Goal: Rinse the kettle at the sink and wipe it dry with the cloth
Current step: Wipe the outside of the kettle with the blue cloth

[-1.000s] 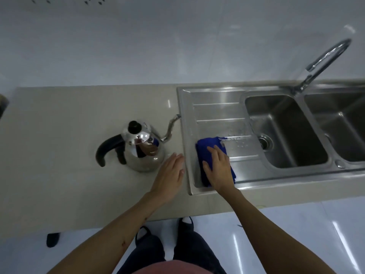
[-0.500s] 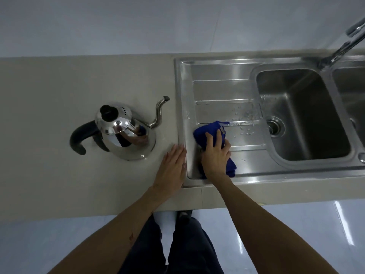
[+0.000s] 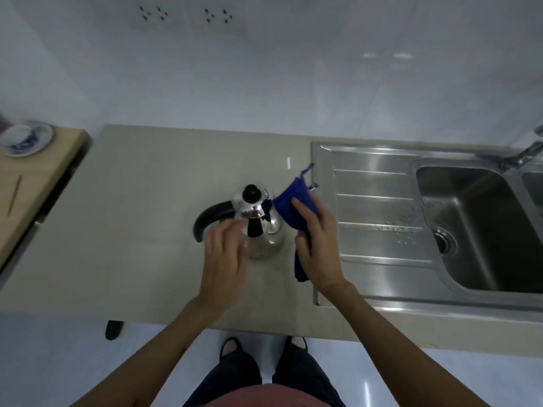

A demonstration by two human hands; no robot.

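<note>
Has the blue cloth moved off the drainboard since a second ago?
Yes. The blue cloth, gripped by the right hand, has left the sink drainboard and gone left over the counter, up against the kettle.

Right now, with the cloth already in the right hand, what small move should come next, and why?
Probably the left hand should close on the kettle to steady it. It hovers open just in front of the kettle, while the right hand holds the blue cloth beside the kettle's right side, ready to wipe.

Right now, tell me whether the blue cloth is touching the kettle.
Cannot tell. In the head view the blue cloth, held in the right hand, overlaps the kettle at its spout side, so contact isn't plain.
</note>
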